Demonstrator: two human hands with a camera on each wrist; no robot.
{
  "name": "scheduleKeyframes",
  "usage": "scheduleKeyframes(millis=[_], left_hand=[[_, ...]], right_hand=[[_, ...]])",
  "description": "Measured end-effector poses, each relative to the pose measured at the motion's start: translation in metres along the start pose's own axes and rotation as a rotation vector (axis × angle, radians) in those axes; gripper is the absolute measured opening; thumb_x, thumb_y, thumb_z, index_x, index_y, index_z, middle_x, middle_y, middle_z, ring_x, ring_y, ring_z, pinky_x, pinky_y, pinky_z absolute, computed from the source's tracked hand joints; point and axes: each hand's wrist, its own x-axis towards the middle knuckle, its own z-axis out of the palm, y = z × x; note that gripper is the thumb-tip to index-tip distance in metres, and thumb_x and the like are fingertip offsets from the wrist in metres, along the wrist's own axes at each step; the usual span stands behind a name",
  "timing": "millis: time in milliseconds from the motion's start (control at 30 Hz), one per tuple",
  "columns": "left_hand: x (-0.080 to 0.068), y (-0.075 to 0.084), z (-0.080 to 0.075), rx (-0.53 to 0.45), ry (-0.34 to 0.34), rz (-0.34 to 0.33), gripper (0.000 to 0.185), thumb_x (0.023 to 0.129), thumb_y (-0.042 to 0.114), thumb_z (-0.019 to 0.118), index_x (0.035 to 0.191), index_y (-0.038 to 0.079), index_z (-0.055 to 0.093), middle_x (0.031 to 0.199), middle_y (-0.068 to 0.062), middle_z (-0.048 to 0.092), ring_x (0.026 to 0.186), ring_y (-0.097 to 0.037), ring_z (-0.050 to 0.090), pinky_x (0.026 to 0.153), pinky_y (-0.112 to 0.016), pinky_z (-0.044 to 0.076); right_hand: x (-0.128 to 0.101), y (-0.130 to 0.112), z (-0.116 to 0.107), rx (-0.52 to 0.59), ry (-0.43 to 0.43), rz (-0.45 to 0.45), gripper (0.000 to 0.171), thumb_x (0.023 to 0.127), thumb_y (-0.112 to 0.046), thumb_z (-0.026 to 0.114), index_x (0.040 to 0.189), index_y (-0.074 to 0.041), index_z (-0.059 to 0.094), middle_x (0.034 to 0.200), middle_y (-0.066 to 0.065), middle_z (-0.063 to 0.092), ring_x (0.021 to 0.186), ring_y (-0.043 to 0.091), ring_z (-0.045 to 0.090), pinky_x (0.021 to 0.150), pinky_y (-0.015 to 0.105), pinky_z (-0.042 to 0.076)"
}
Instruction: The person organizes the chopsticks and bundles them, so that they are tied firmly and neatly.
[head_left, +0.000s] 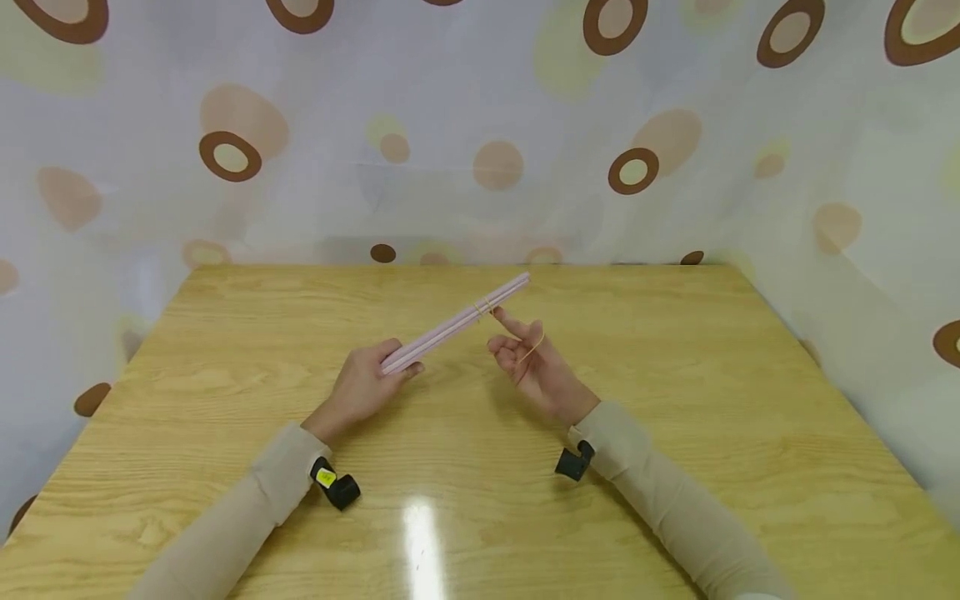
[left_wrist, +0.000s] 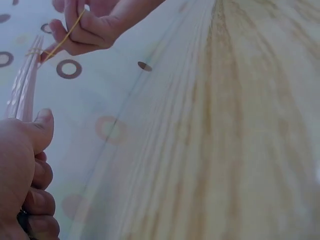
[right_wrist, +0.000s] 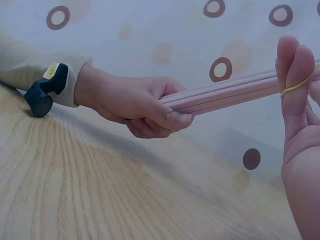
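Observation:
My left hand point(head_left: 362, 385) grips the near end of a bundle of slim pale pink sticks point(head_left: 442, 332), which slants up and away to the right above the table. Thumb and curled fingers close round it, as the left wrist view also shows. Near the far end, turns of a thin yellow rubber band point(head_left: 481, 309) circle the bundle. My right hand point(head_left: 543, 375) is beside that end, its index finger reaching to the band. In the right wrist view a stretched part of the rubber band point(right_wrist: 298, 87) is hooked across the fingers of the right hand point(right_wrist: 305, 155).
A light wooden table point(head_left: 450, 467) lies under both hands. Behind it and at its sides hangs a pale curtain point(head_left: 435, 200) with brown and peach spots. Black wrist cameras are strapped over both beige sleeves point(head_left: 660, 492).

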Motion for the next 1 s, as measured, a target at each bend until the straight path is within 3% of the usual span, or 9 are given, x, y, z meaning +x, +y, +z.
scheduleKeyframes(millis=[100, 333, 433, 700, 833, 1000], left_hand=[[0.002, -0.001, -0.005, 0.022, -0.002, 0.040, 0.022, 0.085, 0.023, 0.075, 0.079, 0.010, 0.058, 0.059, 0.003, 0.042, 0.051, -0.010, 0.037, 0.047, -0.023, 0.027], [0.004, -0.004, -0.009, 0.050, -0.005, 0.100, 0.021, 0.084, 0.021, 0.075, 0.079, 0.011, 0.058, 0.059, 0.003, 0.042, 0.052, -0.010, 0.038, 0.048, -0.022, 0.028], [0.004, -0.005, -0.012, 0.097, -0.004, 0.127, 0.020, 0.084, 0.023, 0.075, 0.081, 0.012, 0.060, 0.060, 0.003, 0.046, 0.052, -0.010, 0.039, 0.049, -0.023, 0.030], [0.006, -0.004, -0.025, 0.341, 0.094, 0.374, 0.024, 0.078, 0.018, 0.080, 0.078, 0.010, 0.057, 0.057, 0.000, 0.048, 0.051, -0.009, 0.037, 0.049, -0.025, 0.032], [0.007, -0.004, -0.027, 0.410, 0.126, 0.462, 0.028, 0.076, 0.012, 0.081, 0.076, 0.009, 0.054, 0.055, 0.001, 0.044, 0.050, -0.008, 0.032, 0.046, -0.023, 0.029], [0.007, -0.004, -0.027, 0.403, 0.137, 0.485, 0.027, 0.074, 0.009, 0.081, 0.076, 0.009, 0.054, 0.057, 0.001, 0.045, 0.050, -0.009, 0.034, 0.046, -0.024, 0.031]], right_hand=[[0.001, -0.005, -0.003, 0.036, -0.063, 0.008, 0.057, 0.098, -0.044, 0.042, 0.140, -0.006, 0.046, 0.106, 0.012, 0.068, 0.085, 0.012, 0.064, 0.077, 0.016, 0.049], [0.001, -0.009, -0.005, 0.039, -0.108, 0.043, 0.058, 0.098, -0.047, 0.040, 0.138, -0.007, 0.049, 0.109, 0.011, 0.067, 0.079, 0.011, 0.060, 0.071, 0.013, 0.049], [0.000, -0.010, -0.007, 0.054, -0.127, 0.058, 0.056, 0.098, -0.046, 0.041, 0.135, -0.006, 0.053, 0.110, 0.011, 0.067, 0.084, 0.012, 0.061, 0.071, 0.014, 0.049], [0.002, -0.016, -0.012, 0.012, -0.186, 0.033, 0.050, 0.099, -0.040, 0.046, 0.123, -0.001, 0.063, 0.116, 0.010, 0.067, 0.107, 0.015, 0.062, 0.088, 0.016, 0.048], [0.003, -0.017, -0.012, -0.046, -0.171, 0.019, 0.052, 0.098, -0.043, 0.047, 0.122, 0.001, 0.064, 0.117, 0.011, 0.067, 0.101, 0.015, 0.064, 0.075, 0.013, 0.048], [0.002, -0.019, -0.013, -0.080, -0.186, 0.016, 0.056, 0.098, -0.047, 0.046, 0.121, 0.001, 0.064, 0.115, 0.013, 0.067, 0.101, 0.017, 0.063, 0.066, 0.015, 0.044]])
